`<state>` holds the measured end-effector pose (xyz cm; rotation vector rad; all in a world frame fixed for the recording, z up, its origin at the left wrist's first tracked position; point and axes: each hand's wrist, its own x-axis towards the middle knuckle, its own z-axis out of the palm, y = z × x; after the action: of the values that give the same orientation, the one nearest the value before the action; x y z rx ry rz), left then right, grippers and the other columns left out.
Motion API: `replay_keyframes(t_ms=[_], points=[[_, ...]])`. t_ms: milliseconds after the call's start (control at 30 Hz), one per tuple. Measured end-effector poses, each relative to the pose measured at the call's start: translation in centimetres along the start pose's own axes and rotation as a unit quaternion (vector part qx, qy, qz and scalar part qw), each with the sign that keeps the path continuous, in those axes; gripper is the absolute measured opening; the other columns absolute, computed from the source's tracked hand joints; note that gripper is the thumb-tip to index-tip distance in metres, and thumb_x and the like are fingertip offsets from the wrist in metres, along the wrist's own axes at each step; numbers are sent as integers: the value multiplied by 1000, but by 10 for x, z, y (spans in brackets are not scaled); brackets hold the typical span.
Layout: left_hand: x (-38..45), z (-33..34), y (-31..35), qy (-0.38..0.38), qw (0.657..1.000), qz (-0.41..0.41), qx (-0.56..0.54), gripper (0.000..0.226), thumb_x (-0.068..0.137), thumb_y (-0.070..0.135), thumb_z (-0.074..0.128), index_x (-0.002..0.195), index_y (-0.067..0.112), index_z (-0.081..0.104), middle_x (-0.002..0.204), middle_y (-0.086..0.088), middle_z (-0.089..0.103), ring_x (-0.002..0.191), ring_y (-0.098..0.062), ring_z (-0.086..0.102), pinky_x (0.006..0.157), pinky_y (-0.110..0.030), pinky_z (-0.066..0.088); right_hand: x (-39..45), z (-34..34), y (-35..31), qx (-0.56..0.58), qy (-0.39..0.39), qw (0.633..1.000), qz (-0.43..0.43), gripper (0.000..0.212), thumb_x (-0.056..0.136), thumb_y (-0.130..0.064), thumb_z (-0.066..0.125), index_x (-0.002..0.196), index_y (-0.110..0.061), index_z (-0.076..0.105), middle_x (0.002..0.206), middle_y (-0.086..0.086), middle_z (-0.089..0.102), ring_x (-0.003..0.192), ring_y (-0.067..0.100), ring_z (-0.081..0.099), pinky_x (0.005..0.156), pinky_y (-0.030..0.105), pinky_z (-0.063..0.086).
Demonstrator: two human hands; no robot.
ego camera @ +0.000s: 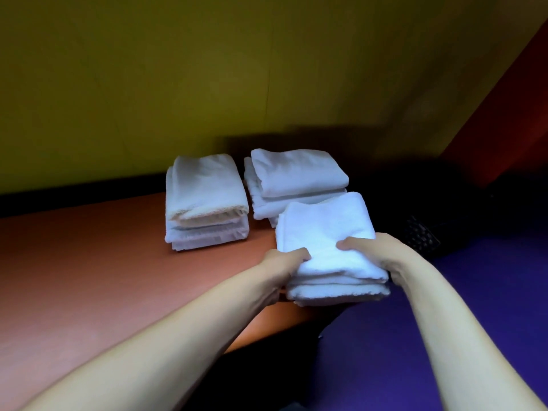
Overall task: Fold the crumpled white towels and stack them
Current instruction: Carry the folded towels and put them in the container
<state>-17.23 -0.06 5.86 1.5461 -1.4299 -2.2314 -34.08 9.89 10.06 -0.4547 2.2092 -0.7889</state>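
A folded white terry towel (pixel 326 244), doubled into a thick rectangular pad, sits at the centre-right of the frame, held up off the surface at its near corners. The left hand (pixel 286 262) clasps its near-left corner, thumb on top and fingers hidden beneath; the right hand (pixel 366 252) grips the near-right side the same way. Both hands are closed on the cloth.

Just behind it, toward the middle of the frame, stands a stack of folded white towels (pixel 296 179); the far edge of the held towel overlaps that stack in the picture, though whether they touch cannot be told. To the left of it, a little apart, is a 2nd stack of folded white towels (pixel 204 200). Both rest on an orange-brown tabletop (pixel 89 262) against a yellow-green wall (pixel 178 69). No crumpled towel shows in view.

The folding of this piece looks finished, so the step in hand is probably the stacking. The next move likely calls for carrying it forward and up, squaring its edges over 1 of the stacks, lowering it flat and letting go without tilting the pile.
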Motion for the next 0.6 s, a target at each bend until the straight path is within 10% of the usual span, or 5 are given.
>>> replay_keyframes(t_ms=[267,367,467,600], points=[[-10,-19,10,-41,997,48,-33,65,67,47,75,123,19,64,111,-3,75,97,-23,72,69,-33,58,-32,-9,-23,176,-11,981,-79,31,83,-24,76,108,-6,71,96,13,78,84,28,75,63,33,59],[-10,-23,4,-37,996,74,35,46,86,33,60,126,10,63,116,-10,73,97,-25,71,79,-42,63,-17,-3,-25,-42,54,993,-94,37,92,-42,63,117,-16,67,108,8,74,98,29,71,87,41,56],[-12,-22,-6,-32,988,87,123,40,98,27,47,128,4,59,120,-17,68,86,-27,64,69,-39,58,-7,22,-16,-319,179,929,-54,45,99,-43,41,127,-13,57,131,15,59,118,38,55,99,45,43],[-11,-21,-6,3,982,125,139,53,79,34,49,117,1,64,110,-18,70,90,-35,70,76,-48,63,-14,29,-7,-220,225,948,-48,51,91,-54,54,115,-8,58,115,15,62,105,38,58,84,41,46]])
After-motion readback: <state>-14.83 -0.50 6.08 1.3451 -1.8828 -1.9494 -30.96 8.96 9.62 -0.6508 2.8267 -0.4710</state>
